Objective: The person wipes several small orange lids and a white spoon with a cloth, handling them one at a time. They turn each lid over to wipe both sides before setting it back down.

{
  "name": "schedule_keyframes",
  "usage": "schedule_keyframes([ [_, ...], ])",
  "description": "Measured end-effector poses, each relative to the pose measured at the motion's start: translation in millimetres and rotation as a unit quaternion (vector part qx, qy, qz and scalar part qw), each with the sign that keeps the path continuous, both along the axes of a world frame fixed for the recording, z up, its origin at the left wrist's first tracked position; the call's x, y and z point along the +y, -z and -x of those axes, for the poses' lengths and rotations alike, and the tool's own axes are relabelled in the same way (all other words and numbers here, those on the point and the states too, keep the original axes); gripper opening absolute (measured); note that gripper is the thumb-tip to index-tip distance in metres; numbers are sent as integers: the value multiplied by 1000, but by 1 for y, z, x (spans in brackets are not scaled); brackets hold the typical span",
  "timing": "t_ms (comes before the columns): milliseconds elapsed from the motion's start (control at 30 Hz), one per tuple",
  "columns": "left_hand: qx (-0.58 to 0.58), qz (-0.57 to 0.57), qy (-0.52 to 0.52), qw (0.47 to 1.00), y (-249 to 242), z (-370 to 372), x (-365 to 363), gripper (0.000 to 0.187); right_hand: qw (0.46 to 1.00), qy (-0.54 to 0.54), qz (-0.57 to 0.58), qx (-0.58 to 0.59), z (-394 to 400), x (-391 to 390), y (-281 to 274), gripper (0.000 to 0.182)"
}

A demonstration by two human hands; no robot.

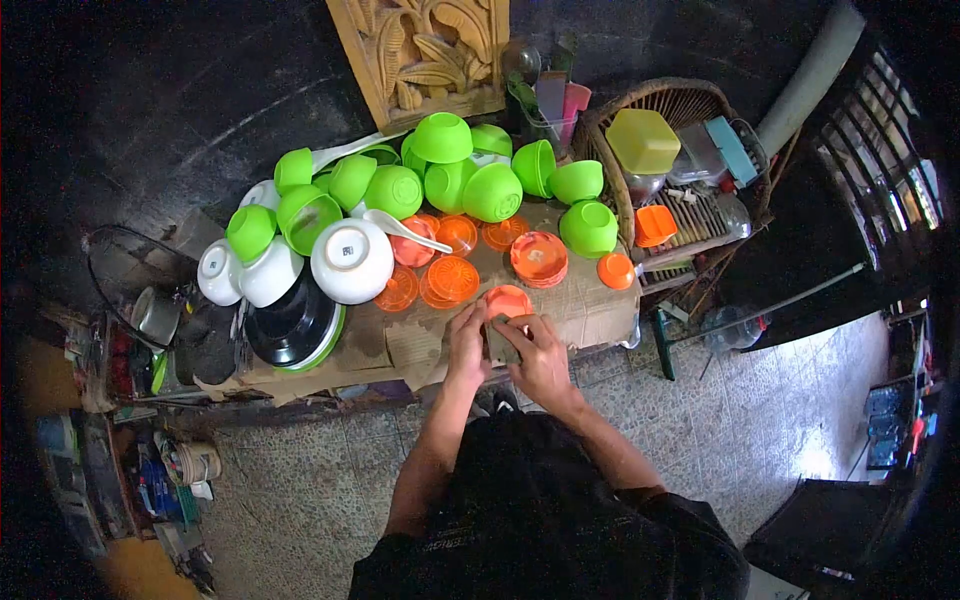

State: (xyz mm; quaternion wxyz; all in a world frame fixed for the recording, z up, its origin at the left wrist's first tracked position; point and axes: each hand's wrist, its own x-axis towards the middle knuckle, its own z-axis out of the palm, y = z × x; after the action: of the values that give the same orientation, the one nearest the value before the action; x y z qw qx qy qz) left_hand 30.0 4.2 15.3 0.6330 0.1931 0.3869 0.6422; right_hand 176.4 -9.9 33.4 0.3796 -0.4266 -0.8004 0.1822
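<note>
In the head view, my left hand (467, 342) grips the left side of a small orange saucer (509, 299) near the front edge of the table. Close beside it, the fingers of my right hand (541, 358) are bent together at the saucer's near side, over a dull grey-brown piece (500, 346) that I cannot make out. Just beyond the hands lies a stack of orange saucers (540, 258). To the left are orange openwork discs (450, 279) and a white spoon (408, 231) resting across the crockery.
Several green bowls (492, 193) and white bowls (352, 261) lie upturned at the back and left, beside black plates (292, 322). A wicker rack (655, 98) with plastic containers stands at the right. Cardboard (590, 313) covers the table.
</note>
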Motion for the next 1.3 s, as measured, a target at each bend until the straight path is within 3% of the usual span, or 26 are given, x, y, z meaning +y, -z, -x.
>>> schedule_keyframes([
  [167, -52, 13, 5, 999, 1, -1, 1, 36, 999, 15, -23, -19, -20, 5, 4, 61],
  [367, -34, -24, 62, 997, -6, 4, 0, 39, 996, 71, -37, -32, -12, 26, -5, 57],
  [467, 22, 11, 30, 999, 42, 10, 7, 39, 995, 83, -59, -4, -1, 36, -6, 55],
  [500, 22, 10, 31, 999, 34, 8, 6, 39, 995, 84, -59, -4, 4, 37, -6, 55],
  [567, -22, -15, 22, 999, 11, 0, 3, 37, 997, 49, -54, 26, 12, 36, -4, 54],
  [933, -41, 8, 2, 999, 7, 3, 1, 35, 999, -25, -13, -16, -26, -3, 1, 68],
  [1133, -80, -18, 85, 993, 7, 14, 1, 39, 996, 84, -29, 12, -37, 19, -2, 63],
  [1300, -52, -16, 103, 993, 12, 19, -1, 43, 997, 83, 0, -1, -21, 34, -18, 60],
])
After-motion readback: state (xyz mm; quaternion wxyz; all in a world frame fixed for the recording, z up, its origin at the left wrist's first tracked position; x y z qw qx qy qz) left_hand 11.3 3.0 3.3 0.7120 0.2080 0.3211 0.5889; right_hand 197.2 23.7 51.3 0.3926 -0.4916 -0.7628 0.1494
